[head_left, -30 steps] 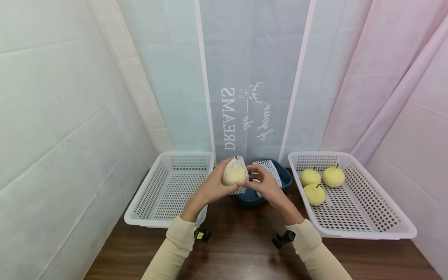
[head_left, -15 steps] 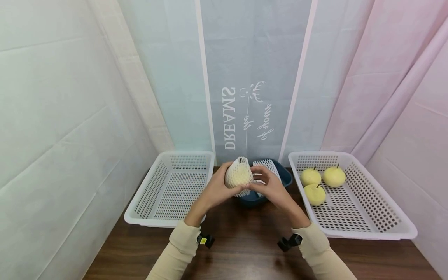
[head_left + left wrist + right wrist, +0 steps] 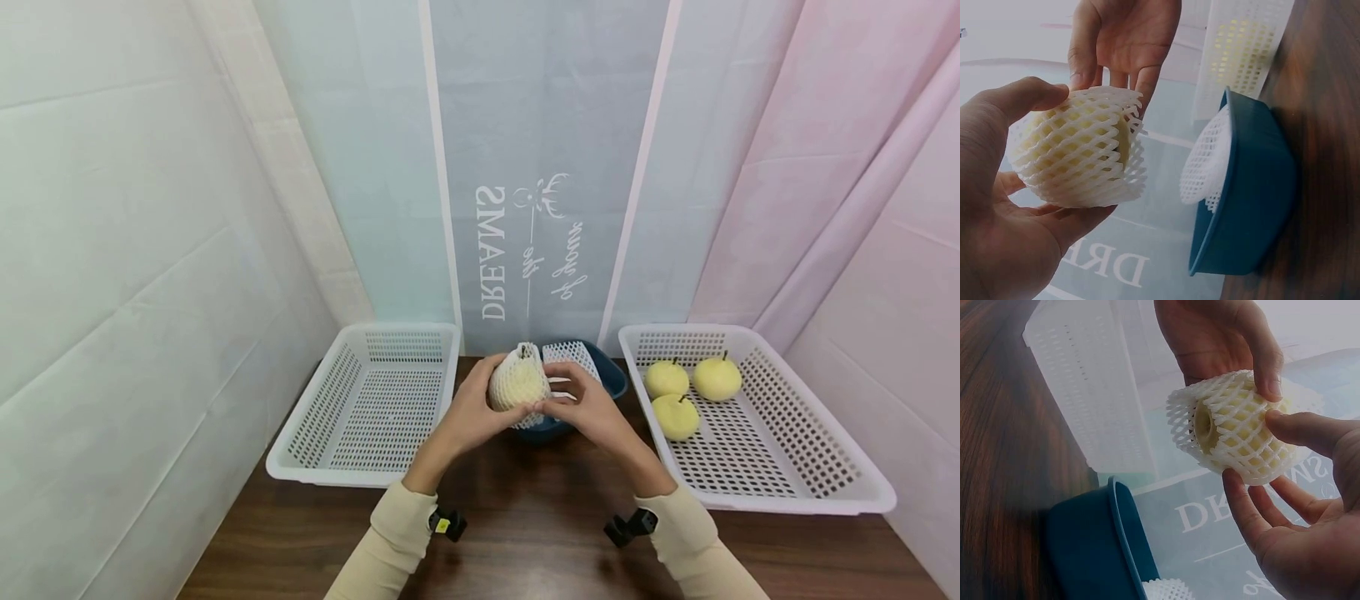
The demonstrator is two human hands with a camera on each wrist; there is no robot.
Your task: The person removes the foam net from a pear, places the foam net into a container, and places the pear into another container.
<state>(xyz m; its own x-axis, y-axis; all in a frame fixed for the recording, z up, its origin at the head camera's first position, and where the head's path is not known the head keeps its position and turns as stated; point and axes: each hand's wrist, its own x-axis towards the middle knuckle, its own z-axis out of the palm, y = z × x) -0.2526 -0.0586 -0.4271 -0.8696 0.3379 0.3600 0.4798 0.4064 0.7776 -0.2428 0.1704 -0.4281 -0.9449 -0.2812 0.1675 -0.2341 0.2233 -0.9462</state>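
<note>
A pale yellow pear [image 3: 520, 385] sits inside a white foam net sleeve [image 3: 1079, 153], held up over the table in front of the dark blue bin [image 3: 616, 382]. My left hand [image 3: 471, 408] grips it from the left side, fingers and thumb curled round the net. On the other side, the thumb and fingers of my right hand [image 3: 592, 408] pinch the net-covered pear near its lower edge. The stem pokes up at the sleeve's top in the head view. At the sleeve's other end, the pear's bare base [image 3: 1205, 425] shows through the opening in the right wrist view.
More white foam nets [image 3: 570, 360] lie in the blue bin. A white perforated basket [image 3: 352, 479] stands on the left. The white basket on the right [image 3: 787, 503] holds three bare yellow pears [image 3: 717, 379]. Both baskets rest on the dark wooden table [image 3: 525, 533].
Both hands have shifted a little to the right and slightly lower, carrying the netted pear along. The pear's stem end tilts somewhat differently. The baskets and bin have stayed put.
</note>
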